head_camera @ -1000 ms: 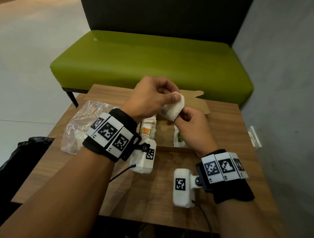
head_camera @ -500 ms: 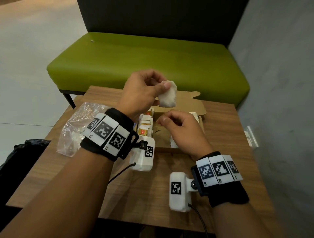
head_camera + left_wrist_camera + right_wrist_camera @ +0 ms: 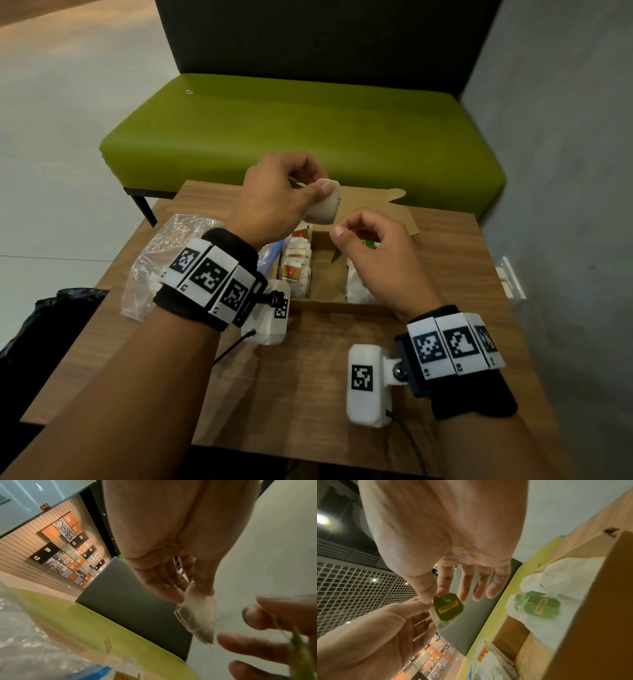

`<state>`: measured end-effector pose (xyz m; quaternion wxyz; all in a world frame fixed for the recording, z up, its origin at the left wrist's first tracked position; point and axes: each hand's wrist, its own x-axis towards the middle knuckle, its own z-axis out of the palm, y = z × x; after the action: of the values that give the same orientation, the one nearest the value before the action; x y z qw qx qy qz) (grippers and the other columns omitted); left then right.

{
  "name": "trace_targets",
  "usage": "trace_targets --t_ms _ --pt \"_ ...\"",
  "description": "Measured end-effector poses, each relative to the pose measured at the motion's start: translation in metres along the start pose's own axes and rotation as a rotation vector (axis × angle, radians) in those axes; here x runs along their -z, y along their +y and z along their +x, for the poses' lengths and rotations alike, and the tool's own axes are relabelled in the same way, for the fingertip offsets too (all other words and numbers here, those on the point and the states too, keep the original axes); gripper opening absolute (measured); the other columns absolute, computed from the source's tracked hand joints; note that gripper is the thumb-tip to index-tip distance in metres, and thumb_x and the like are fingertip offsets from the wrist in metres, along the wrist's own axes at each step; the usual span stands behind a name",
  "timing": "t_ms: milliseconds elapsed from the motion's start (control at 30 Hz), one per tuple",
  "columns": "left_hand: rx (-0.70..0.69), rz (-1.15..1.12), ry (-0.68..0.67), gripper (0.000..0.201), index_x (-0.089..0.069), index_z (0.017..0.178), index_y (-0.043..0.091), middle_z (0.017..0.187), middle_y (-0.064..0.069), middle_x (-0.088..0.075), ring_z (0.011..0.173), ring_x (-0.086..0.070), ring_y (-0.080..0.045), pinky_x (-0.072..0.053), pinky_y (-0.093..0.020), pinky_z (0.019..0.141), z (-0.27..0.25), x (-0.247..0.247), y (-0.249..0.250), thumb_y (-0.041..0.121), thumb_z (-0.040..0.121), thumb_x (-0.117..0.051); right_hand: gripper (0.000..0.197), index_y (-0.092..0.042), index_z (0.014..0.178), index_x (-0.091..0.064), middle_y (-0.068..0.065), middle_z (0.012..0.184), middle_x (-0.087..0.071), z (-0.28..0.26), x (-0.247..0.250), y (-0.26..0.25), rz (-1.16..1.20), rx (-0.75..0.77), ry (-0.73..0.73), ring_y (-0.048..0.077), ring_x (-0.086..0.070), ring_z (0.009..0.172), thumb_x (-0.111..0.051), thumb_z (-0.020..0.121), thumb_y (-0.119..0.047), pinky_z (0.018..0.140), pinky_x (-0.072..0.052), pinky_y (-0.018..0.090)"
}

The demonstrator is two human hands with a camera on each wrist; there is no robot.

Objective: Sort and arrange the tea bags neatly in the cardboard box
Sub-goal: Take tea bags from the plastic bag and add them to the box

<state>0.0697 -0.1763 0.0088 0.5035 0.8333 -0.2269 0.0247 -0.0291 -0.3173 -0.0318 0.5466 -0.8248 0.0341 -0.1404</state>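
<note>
Your left hand [image 3: 274, 198] is raised above the far edge of the cardboard box [image 3: 337, 303], thumb and fingers pinching a white tea bag [image 3: 323, 207] by its top so that it hangs down. Your right hand [image 3: 380, 253] is just beside it, over the box, thumb and forefinger pinching the bag's green tag [image 3: 447, 607]; the other fingers are loosely spread. In the left wrist view a thin string runs from the bag toward that hand.

The box sits open near the far edge of the wooden table [image 3: 308, 377], its flap lying back. Along its left wall stands a row of bags with red and yellow tags [image 3: 296, 265]; against its right wall lie white bags [image 3: 356, 291], one showing a green tag. A crumpled clear plastic bag [image 3: 161, 260] lies near the table's left edge, beside the box.
</note>
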Motion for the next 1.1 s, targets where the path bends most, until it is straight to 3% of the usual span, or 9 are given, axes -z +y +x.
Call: trace_targets --t_ms 133,267,367,500,633,733,800,933,1100 --pt "-0.016 0.034 -0.121 0.008 -0.068 0.084 0.02 0.08 0.0 -0.07 0.072 -0.064 -0.015 -0.054 -0.035 0.064 -0.002 0.001 0.001 0.026 0.087 -0.073 0.016 -0.027 0.082 -0.065 -0.015 0.08 -0.066 0.002 0.005 -0.002 0.093 -0.024 0.022 0.006 -0.065 0.079 -0.064 0.098 -0.028 0.071 -0.057 0.036" --pt "0.0 0.073 -0.178 0.01 -0.069 0.084 0.022 0.077 0.002 -0.071 0.071 -0.067 -0.013 -0.056 -0.037 0.065 -0.006 -0.001 -0.001 0.03 0.086 -0.074 0.015 -0.021 0.085 -0.065 0.0 0.083 -0.067 0.003 0.006 -0.002 0.149 -0.042 0.04 0.02 -0.067 0.083 -0.062 0.1 -0.026 0.071 -0.055 0.033" --pt "0.007 0.088 -0.194 0.009 -0.07 0.085 0.022 0.078 0.003 -0.073 0.075 -0.069 -0.013 -0.059 -0.041 0.07 -0.007 -0.001 0.001 0.031 0.087 -0.074 0.011 -0.018 0.088 -0.067 -0.004 0.083 -0.066 0.004 0.004 0.001 0.131 -0.051 0.091 0.01 -0.062 0.081 -0.064 0.098 -0.023 0.075 -0.053 0.029" --pt "0.009 0.016 -0.182 0.006 -0.07 0.086 0.019 0.081 -0.002 -0.073 0.079 -0.07 -0.021 -0.058 -0.05 0.075 -0.006 0.002 0.01 0.025 0.088 -0.072 0.03 -0.024 0.107 -0.064 -0.003 0.11 -0.068 0.005 0.005 0.009 0.279 -0.196 0.163 0.009 -0.064 0.105 -0.065 0.089 0.0 0.085 -0.052 0.029" --pt "-0.005 -0.064 -0.189 0.007 -0.067 0.087 0.016 0.082 -0.005 -0.073 0.079 -0.07 -0.026 -0.06 -0.046 0.067 -0.007 0.004 0.02 0.02 0.09 -0.07 0.046 -0.033 0.122 -0.055 -0.006 0.125 -0.063 0.002 0.001 0.005 0.273 -0.273 -0.057 0.008 -0.056 0.117 -0.065 0.09 -0.002 0.09 -0.048 0.029" --pt "0.023 -0.124 -0.161 0.008 -0.067 0.088 0.013 0.086 -0.008 -0.072 0.081 -0.071 -0.024 -0.061 -0.043 0.063 -0.007 0.002 0.018 0.02 0.091 -0.07 0.02 -0.031 0.114 -0.063 -0.011 0.112 -0.07 0.002 -0.01 0.003 0.179 -0.234 -0.136 -0.001 -0.062 0.106 -0.063 0.098 -0.019 0.085 -0.047 0.019" --pt "0.047 -0.137 -0.114 0.009 -0.066 0.089 0.012 0.09 -0.011 -0.072 0.083 -0.071 -0.026 -0.06 -0.04 0.059 -0.005 0.0 0.013 0.02 0.091 -0.069 0.011 -0.027 0.107 -0.069 -0.009 0.105 -0.073 0.003 -0.017 0.004 0.138 -0.218 -0.124 0.003 -0.066 0.102 -0.059 0.101 -0.027 0.09 -0.05 0.025" --pt "0.121 -0.153 0.019 0.012 -0.063 0.09 0.011 0.089 -0.013 -0.067 0.071 -0.068 -0.022 -0.056 -0.032 0.049 -0.003 -0.002 0.001 0.022 0.093 -0.068 0.021 -0.025 0.089 -0.07 -0.01 0.092 -0.072 0.005 -0.024 0.008 0.039 -0.148 -0.126 0.008 -0.066 0.096 -0.053 0.103 -0.027 0.091 -0.051 0.035" --pt "0.166 -0.087 0.139 0.013 -0.061 0.087 0.013 0.088 -0.008 -0.064 0.064 -0.067 -0.017 -0.059 -0.043 0.048 -0.002 0.0 -0.012 0.022 0.093 -0.068 0.024 -0.015 0.09 -0.069 -0.001 0.081 -0.068 0.003 -0.022 0.006 0.018 -0.125 -0.134 0.006 -0.059 0.075 -0.056 0.102 -0.031 0.073 -0.048 0.023"
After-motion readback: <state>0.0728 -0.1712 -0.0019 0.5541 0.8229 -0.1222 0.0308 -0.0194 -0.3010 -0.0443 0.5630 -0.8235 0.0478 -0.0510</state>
